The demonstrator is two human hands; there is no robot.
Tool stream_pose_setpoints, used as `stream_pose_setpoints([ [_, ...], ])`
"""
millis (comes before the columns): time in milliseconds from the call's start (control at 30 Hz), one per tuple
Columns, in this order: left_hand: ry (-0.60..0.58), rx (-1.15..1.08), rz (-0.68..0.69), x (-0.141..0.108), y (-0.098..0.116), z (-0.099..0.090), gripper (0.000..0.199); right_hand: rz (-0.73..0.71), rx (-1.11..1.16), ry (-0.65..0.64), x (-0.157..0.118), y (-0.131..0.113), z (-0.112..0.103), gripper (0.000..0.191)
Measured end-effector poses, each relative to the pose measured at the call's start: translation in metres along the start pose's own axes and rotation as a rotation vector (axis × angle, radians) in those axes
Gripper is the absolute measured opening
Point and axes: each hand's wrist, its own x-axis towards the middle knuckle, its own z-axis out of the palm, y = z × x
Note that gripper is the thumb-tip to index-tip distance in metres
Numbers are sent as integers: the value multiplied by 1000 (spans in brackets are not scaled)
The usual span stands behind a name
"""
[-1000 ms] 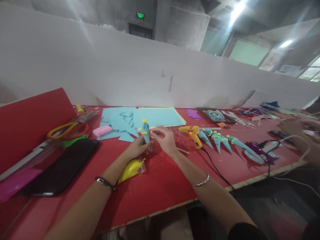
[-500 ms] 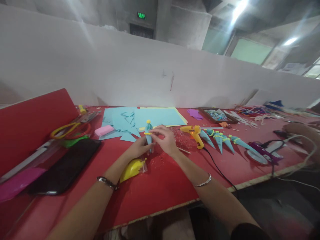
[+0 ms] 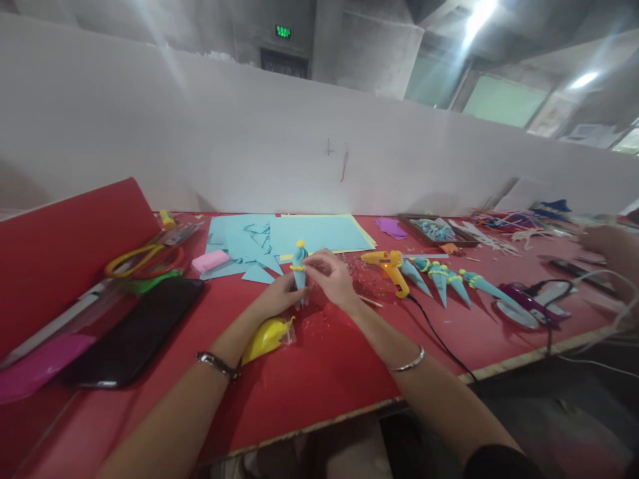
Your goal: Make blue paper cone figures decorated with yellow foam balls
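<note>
An upright light-blue paper cone figure (image 3: 299, 274), with a yellow ball on top and a yellow beaded band round it, is held over the red table. My left hand (image 3: 277, 295) has its fingers closed round the lower cone. At the band, the fingertips of my right hand (image 3: 333, 278) are pinched together; whether a small piece is between them is too small to tell. Below my left hand lies a yellow packet (image 3: 267, 338). Several similar blue cones (image 3: 439, 286) lie on the right beside a yellow glue gun (image 3: 392, 267).
Blue paper sheets (image 3: 319, 233) lie at the back. On the left are a black phone (image 3: 142, 332), scissors (image 3: 137, 261) and a pink block (image 3: 210, 261). A tray (image 3: 469, 241) stands back right. Another person's hand (image 3: 612, 249) is at far right, near cables.
My hands hold almost the same pose round the cone. At far right, the other person's hand has moved up and away from a dark object on the table.
</note>
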Motion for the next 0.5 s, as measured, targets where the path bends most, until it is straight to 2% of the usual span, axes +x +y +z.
stream_pose_setpoints([
  [300, 8, 6, -3, -1, 7, 1, 13, 6, 45, -46, -1, 0, 1, 10],
  [500, -3, 23, 11, 0, 4, -1, 14, -10, 29, -53, 0, 2, 1, 8],
])
